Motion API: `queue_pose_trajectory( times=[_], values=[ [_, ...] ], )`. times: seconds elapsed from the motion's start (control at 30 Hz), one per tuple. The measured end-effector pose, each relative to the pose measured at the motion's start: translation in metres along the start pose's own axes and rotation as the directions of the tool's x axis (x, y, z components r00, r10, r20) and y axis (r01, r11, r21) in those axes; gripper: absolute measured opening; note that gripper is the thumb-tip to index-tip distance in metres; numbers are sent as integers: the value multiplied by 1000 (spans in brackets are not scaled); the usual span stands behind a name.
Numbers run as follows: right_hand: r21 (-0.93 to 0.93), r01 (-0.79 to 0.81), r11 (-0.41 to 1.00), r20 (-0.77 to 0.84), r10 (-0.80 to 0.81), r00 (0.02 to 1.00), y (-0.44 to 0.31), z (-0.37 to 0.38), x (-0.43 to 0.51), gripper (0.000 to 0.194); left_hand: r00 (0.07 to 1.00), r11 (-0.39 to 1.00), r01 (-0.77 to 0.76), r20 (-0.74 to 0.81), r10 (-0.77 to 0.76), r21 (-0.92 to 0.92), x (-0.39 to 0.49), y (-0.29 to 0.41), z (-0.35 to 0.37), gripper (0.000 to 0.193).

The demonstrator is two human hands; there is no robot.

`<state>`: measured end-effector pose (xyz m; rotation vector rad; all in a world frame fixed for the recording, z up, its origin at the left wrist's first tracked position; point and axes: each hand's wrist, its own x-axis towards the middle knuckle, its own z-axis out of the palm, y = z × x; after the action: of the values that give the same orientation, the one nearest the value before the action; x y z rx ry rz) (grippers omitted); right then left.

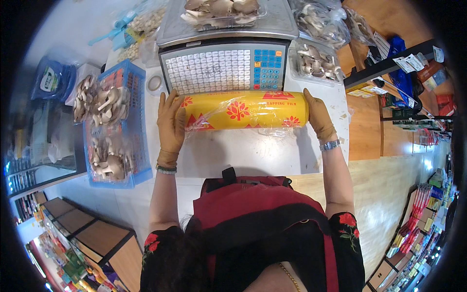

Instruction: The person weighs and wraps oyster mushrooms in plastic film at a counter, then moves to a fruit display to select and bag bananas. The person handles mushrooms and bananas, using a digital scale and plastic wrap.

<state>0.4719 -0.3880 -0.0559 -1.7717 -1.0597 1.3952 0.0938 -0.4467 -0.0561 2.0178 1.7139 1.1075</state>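
Observation:
A yellow roll of wrapping film (239, 111) with red tree prints lies crosswise in front of me, between my two gloved hands. My left hand (170, 126) grips its left end, thumb on the near side. At the right end, my right hand (319, 115) presses against the edge with its fingers. Loose clear film hangs at the roll's near side. Just beyond it stands a weighing scale with a keypad (208, 67). A clear tray of oyster mushrooms (224, 14) rests on the scale's metal platform (281, 22).
Left of the scale, a blue plastic basket (144, 160) bears packed mushroom trays (109, 166). A tape roll (154, 83) lies beside it. On the right are another mushroom tray (315, 62) and bagged mushrooms (321, 25). A shelf rail (390, 67) juts in at the far right.

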Motion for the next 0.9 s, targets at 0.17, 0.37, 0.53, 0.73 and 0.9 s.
queue_pose_trajectory(
  times=[0.17, 0.37, 0.53, 0.73, 0.9],
  values=[
    [-95, 107, 990, -13, -109, 994, 4, -13, -4, 46, 989, 1000, -25, -146, 25, 6, -22, 11, -12, 52],
    [-709, 527, 469, -151, -830, 536, 50, -1, -57, 71, 979, 937, -122, -113, 167, 328, -88, 6, 6, 104],
    [-830, 545, 119, 231, -816, 529, 82, 37, -73, 94, 969, 976, -42, -228, 92, 216, -67, -6, 19, 87],
    [-688, 716, 115, 342, -820, 460, 49, 36, -61, 28, 984, 883, 173, 47, -169, -437, -28, -4, -29, 17],
    [-113, 695, 711, 47, -694, 718, 10, 20, -55, 13, 924, 802, 310, 360, -129, -510, 3, -3, -58, 18]
  ],
)
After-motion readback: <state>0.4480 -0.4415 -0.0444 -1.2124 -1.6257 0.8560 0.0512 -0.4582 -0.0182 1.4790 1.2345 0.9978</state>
